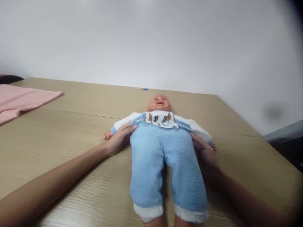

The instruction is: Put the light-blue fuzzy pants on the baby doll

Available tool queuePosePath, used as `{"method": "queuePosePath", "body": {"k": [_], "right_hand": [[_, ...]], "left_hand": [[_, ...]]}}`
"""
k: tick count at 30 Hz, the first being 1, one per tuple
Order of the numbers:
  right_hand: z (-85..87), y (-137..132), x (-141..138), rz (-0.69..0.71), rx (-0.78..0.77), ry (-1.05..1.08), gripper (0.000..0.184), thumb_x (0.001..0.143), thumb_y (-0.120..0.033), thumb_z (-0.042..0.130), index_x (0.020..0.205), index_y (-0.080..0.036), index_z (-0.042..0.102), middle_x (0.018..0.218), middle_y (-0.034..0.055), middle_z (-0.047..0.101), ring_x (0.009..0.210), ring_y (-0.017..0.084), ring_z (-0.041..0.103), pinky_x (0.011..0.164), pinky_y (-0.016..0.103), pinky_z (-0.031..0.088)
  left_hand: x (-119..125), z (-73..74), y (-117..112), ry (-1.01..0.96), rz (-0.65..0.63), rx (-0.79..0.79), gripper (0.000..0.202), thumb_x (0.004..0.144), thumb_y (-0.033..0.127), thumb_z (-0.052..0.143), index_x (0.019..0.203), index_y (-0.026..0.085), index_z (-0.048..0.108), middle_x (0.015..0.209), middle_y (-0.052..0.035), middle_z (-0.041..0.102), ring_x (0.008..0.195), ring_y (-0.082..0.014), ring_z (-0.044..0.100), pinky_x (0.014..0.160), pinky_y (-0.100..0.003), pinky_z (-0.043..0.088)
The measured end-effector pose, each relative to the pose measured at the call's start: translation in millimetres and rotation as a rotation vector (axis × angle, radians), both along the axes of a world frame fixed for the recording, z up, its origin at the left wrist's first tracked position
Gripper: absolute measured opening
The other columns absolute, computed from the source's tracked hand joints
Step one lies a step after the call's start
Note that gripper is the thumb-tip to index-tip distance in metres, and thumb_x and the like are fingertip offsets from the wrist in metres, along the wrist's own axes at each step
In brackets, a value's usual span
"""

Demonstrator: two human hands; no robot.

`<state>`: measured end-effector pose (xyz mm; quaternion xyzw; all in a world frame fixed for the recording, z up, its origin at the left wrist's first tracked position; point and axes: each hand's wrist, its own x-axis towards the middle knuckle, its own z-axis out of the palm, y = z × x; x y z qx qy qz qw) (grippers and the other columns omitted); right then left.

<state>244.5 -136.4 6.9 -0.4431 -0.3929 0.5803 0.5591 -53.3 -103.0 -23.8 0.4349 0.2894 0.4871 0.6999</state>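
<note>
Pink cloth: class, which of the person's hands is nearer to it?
Left. The left hand is at the side of the trousers facing the cloth; the right hand is at the opposite side, with the trousers between it and the cloth.

Doll (163, 135) on its back on the worktop (61, 135)
Left grip (121, 135) touches its side at left, right grip (205, 149) at right; head (160, 102) toward the wall (142, 41), legs (149, 179) nearest. Behind the head lies a pen (145, 89), at far left a cloth (23, 99).

Smiling baby doll (163, 138) lies face-up on wood-look table (71, 132), arms (124, 121) spread; fuzzy blue overalls (148, 164), white shirt (200, 130), elephant-face bib (161, 120).
</note>
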Motion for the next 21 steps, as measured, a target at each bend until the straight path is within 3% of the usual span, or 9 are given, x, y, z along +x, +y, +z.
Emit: {"method": "queuePosePath", "body": {"k": [4,9,13,17,21], "right_hand": [[1.1,2.6,4.4,0.048,-0.070,0.005,0.019,0.080,-0.046,0.079,0.087,-0.028,0.076,0.090,0.0065,0.083,0.112,0.041,0.077,0.092,0.053,0.068],[-2.7,0.6,-1.6,-0.006,0.028,0.042,0.013,0.080,-0.038,0.078,0.083,-0.030,0.068,0.097,0.0027,0.081,0.116,0.034,0.074,0.099,0.047,0.066],[-5.2,-0.1,-3.5,-0.021,0.068,0.092,0.014,0.083,-0.035,0.078,0.091,-0.029,0.070,0.101,0.0019,0.080,0.115,0.031,0.073,0.099,0.045,0.066],[-8.0,4.4,1.1,-0.023,0.030,0.102,0.023,0.083,-0.043,0.083,0.091,-0.029,0.068,0.089,0.0011,0.076,0.101,0.031,0.075,0.092,0.044,0.067],[-7.8,6.6,3.3,0.004,0.060,0.087,0.030,0.080,-0.041,0.086,0.073,-0.030,0.060,0.063,-0.0043,0.059,0.069,0.023,0.068,0.078,0.036,0.066]], "left_hand": [[-5.6,1.7,3.8,0.024,-0.002,0.091,0.027,0.099,0.040,0.071,0.118,0.021,0.076,0.123,-0.0095,0.076,0.128,-0.0333,0.062,0.115,-0.046,0.043],[-7.8,-4.3,2.9,0.080,0.080,0.112,0.021,0.099,0.044,0.073,0.097,0.023,0.070,0.095,-0.0038,0.066,0.094,-0.0245,0.059,0.090,-0.039,0.046],[-6.7,-6.0,2.8,0.165,0.098,0.157,0.023,0.104,0.048,0.069,0.110,0.025,0.070,0.100,-0.0014,0.064,0.096,-0.0203,0.057,0.094,-0.035,0.044],[-4.1,-0.2,2.1,0.258,0.085,0.200,0.031,0.106,0.053,0.066,0.122,0.026,0.069,0.112,-0.0022,0.067,0.104,-0.0202,0.058,0.098,-0.033,0.044],[-2.0,4.6,0.9,0.466,0.186,0.309,0.033,0.106,0.054,0.064,0.100,0.022,0.065,0.095,0.0011,0.059,0.091,-0.0171,0.052,0.084,-0.029,0.041]]}}
